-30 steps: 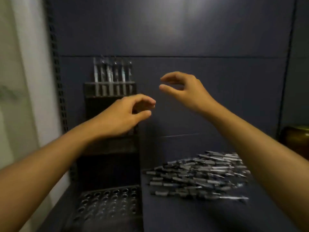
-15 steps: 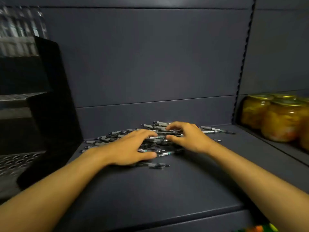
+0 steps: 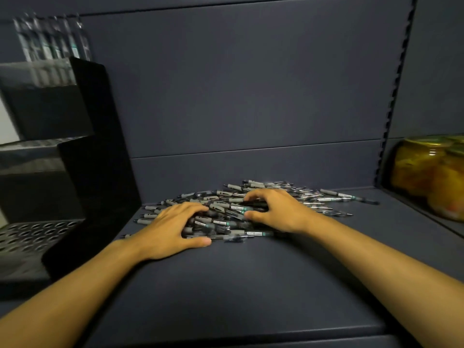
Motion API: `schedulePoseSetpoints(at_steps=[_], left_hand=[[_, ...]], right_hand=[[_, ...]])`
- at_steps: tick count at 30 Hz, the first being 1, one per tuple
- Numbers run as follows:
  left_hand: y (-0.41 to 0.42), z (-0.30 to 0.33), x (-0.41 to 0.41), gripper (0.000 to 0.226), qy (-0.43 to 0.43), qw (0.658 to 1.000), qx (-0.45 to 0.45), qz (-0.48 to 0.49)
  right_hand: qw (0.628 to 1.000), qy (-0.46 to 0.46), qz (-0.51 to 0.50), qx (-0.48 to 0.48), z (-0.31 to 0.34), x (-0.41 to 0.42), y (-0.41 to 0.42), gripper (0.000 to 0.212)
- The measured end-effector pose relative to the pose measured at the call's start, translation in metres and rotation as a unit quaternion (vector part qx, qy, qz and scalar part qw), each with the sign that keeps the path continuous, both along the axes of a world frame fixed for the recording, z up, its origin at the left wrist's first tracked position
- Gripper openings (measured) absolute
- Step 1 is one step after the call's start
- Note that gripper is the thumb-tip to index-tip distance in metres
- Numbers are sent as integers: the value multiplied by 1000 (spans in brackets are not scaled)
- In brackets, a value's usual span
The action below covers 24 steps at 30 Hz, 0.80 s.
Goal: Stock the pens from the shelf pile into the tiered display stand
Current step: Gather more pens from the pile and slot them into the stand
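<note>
Pick-up step: left hand [image 3: 173, 228] and right hand [image 3: 275, 212], both half-curled, rest on pen pile [image 3: 313, 197], nothing gripped yet. Next, prob. pinch pens, carry to display stand [image 3: 45, 172] left of left hand.

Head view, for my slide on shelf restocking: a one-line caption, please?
Both bare hands, left and right, rest on the grey pen pile beside the black tiered stand.

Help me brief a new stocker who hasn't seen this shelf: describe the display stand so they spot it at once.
On the dark shelf, look left of the pen pile. The display stand is the black stepped unit there; unlike the jars at right, its lowest tier is a plate of round holes.
</note>
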<state>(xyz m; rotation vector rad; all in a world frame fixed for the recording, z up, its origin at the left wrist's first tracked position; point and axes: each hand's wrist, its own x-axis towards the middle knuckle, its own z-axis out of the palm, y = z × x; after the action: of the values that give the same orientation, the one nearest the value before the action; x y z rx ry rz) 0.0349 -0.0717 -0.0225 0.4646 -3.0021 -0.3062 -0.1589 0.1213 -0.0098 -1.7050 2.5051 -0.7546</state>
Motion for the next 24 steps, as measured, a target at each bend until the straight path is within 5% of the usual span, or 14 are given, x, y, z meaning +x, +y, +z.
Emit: schedulePoseSetpoints(at_steps=[9,17,24], left_hand=[[-3,-11,-9,86,50,999,2,6],[10,-14,-21,62,93,994,32,-47],[1,-9,-10,87,61,994,27,-85]], right_hand=[[997,32,74,-6,-13,34,-25,60],[996,11,86,-5,-25,25,-27,46],[996,5,90,-22,-26,26,-21,37]])
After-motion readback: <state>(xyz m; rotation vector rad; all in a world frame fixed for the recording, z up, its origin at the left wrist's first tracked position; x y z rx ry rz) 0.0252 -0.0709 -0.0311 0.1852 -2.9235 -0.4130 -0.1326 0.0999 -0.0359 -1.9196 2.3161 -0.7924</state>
